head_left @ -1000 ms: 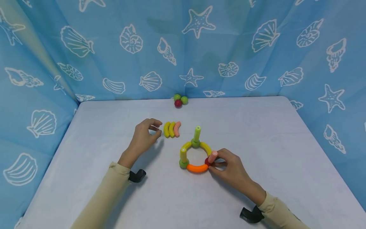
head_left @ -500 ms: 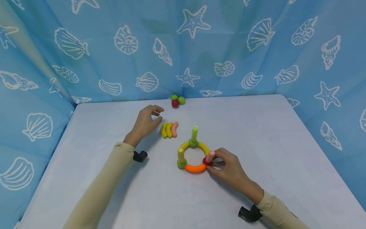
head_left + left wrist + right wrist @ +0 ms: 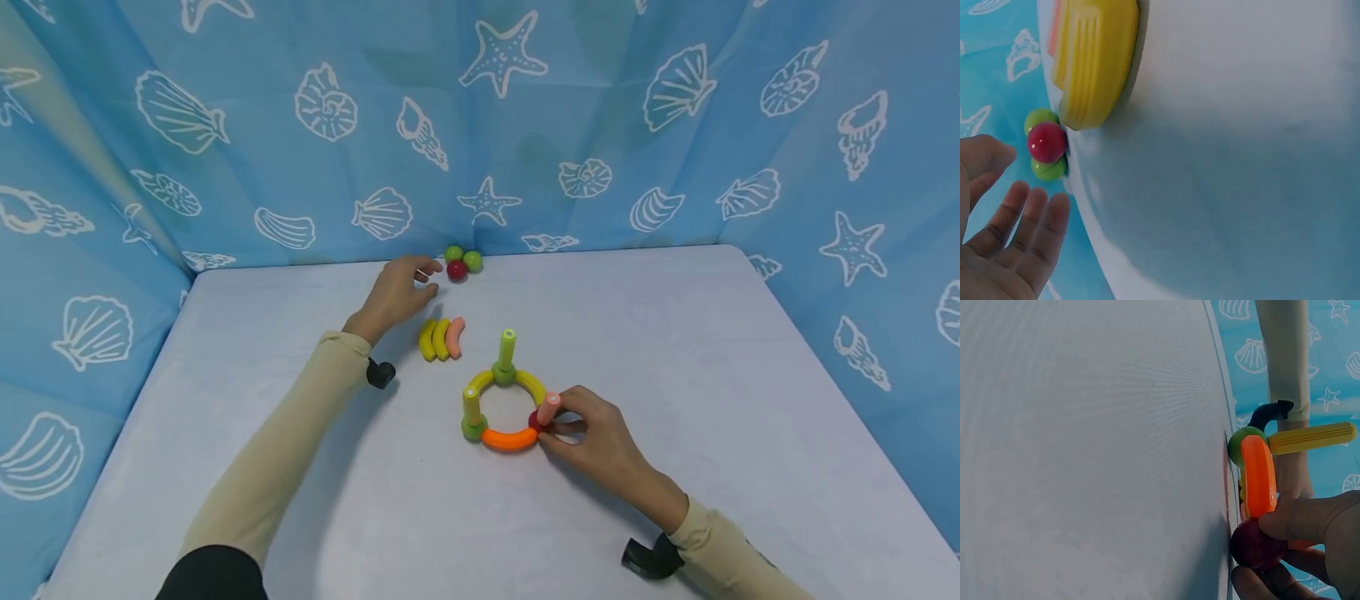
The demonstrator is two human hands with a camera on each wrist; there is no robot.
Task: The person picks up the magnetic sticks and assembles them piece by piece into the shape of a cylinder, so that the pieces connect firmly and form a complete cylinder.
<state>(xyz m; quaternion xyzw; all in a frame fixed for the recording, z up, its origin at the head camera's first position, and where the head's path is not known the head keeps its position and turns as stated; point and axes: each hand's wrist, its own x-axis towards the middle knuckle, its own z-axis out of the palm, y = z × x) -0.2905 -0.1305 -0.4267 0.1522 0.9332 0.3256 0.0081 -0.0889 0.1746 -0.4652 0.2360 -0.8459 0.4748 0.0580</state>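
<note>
My right hand (image 3: 607, 433) pinches the dark red ball (image 3: 1254, 547) at the right corner of a ring built from balls and curved sticks. An orange curved stick (image 3: 510, 440) joins that ball to a green ball (image 3: 474, 429); another green ball (image 3: 503, 373) sits at the ring's back. Sticks stand up from the balls: light green (image 3: 507, 348), yellow (image 3: 471, 406) and pink (image 3: 549, 407). My left hand (image 3: 397, 293) hovers, fingers apart, just left of a loose red ball (image 3: 457, 271) and two green balls (image 3: 473, 262), touching none of them.
Two yellow curved sticks (image 3: 441, 340) and a pink curved stick (image 3: 454, 338) lie side by side on the white table (image 3: 675, 333), below the left hand. A blue shell-print curtain (image 3: 450, 83) hangs right behind the loose balls.
My left hand has moved away from beside the yellow curved sticks, back and slightly right toward the loose balls. The right hand keeps its hold at the ring.
</note>
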